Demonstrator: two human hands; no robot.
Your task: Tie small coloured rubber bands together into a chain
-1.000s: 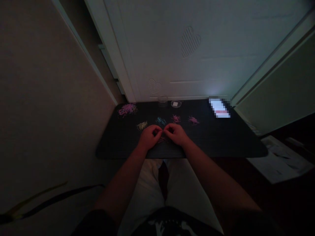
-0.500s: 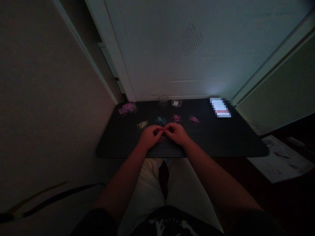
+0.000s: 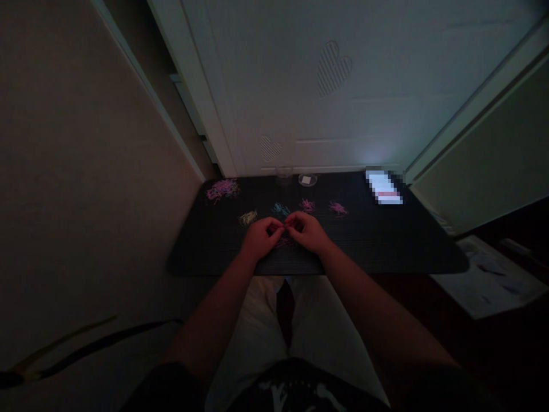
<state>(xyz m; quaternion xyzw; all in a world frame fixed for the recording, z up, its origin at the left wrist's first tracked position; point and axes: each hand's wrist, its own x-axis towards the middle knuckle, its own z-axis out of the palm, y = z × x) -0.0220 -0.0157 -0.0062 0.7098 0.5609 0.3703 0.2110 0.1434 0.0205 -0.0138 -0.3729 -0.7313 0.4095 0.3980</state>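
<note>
My left hand (image 3: 262, 237) and my right hand (image 3: 307, 232) meet fingertip to fingertip above the dark table, both closed in a pinch. Whatever they pinch is too small and dark to make out. Just below the fingers lies a small pile of pink pieces (image 3: 284, 243), partly covered by my hands. Beyond them, from left to right, are a yellowish pile (image 3: 247, 217), a blue pile (image 3: 281, 210), a pink pile (image 3: 307, 205) and a pink-purple pile (image 3: 338, 208) of thin small pieces.
A larger mixed pink-purple pile (image 3: 222, 190) sits at the table's back left corner. At the back edge stand a clear container (image 3: 283, 175) and a round clear lid (image 3: 307, 180) with a white square. A lit, pixelated screen (image 3: 384, 187) is at back right. A white panelled surface (image 3: 274, 86) rises behind.
My right hand has shifted very slightly up and its fingers have moved a little. My left hand has hardly moved; the piles look the same.
</note>
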